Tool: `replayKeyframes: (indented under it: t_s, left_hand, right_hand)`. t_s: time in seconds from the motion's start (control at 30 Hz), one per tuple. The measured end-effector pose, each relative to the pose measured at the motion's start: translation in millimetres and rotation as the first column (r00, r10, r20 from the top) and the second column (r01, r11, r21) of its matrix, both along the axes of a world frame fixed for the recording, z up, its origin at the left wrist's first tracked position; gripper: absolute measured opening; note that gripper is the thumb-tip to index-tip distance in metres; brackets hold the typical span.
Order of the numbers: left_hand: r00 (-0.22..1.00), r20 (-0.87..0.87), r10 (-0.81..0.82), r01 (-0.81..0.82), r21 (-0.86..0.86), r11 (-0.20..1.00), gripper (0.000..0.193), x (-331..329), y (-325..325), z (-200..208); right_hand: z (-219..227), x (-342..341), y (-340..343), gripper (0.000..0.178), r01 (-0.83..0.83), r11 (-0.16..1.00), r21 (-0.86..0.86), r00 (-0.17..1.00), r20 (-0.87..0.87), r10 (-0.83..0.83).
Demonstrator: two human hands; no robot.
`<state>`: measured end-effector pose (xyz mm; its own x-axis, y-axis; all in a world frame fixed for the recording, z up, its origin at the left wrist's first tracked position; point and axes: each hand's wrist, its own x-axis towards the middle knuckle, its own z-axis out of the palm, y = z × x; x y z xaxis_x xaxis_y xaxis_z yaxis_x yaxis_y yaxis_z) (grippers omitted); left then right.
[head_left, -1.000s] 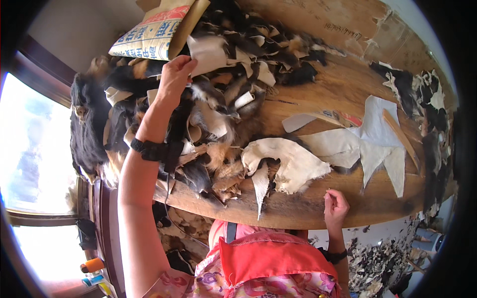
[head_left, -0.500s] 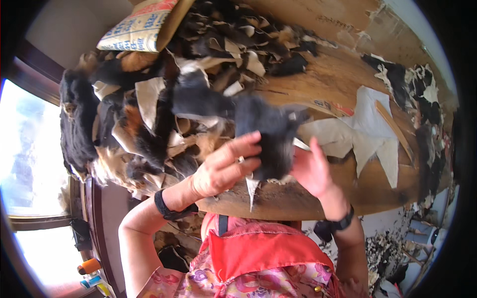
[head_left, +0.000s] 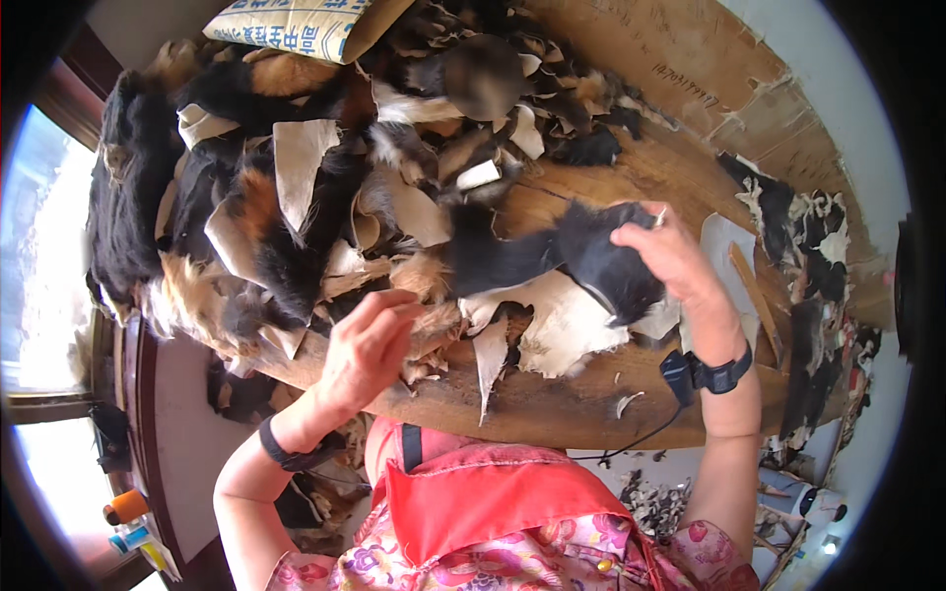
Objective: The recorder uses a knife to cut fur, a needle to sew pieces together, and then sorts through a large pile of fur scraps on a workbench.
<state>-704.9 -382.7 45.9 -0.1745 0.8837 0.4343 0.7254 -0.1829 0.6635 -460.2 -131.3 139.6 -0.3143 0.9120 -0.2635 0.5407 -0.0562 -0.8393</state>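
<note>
Black shaggy fur [head_left: 609,258], pinched in the fingers of the right hand [head_left: 675,254], covers part of a cream curved hide scrap [head_left: 567,327]. Fingers loosely uncurled, the left hand [head_left: 367,353] is just beside tan fluffy fur [head_left: 420,280] on the brown wooden tabletop [head_left: 552,404].

A red apron [head_left: 503,497] at lower centre covers a pink floral top [head_left: 473,557]. Black bands [head_left: 725,375] circle both wrists, a thin dark cable [head_left: 658,430] trailing from the right one.

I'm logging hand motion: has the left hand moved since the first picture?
Yes: the left hand has moved toward the front edge of the wooden table.
</note>
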Motion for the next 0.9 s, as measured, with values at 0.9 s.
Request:
replayKeyframes:
  t_s: [0.9]
  left_hand:
    - [0.889,-0.445,0.111,-0.211,-0.184,0.96,0.009,-74,110,-35]
  right_hand:
    - [-87,-126,55,0.033,-0.767,0.639,-0.059,0.562,0.419,0.713]
